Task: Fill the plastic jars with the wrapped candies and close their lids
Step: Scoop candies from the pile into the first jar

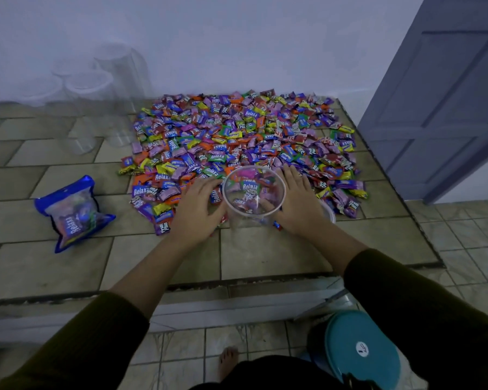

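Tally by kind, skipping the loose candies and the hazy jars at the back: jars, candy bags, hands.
Clear jar: 1
Blue candy bag: 1
Hands: 2, left hand and right hand
Total: 4

Both my arms (150,266) reach forward in dark sleeves (423,311). My left grip (197,205) and right grip (297,204) lie palm down, fingers (289,177) nearly straight, a gap between them.
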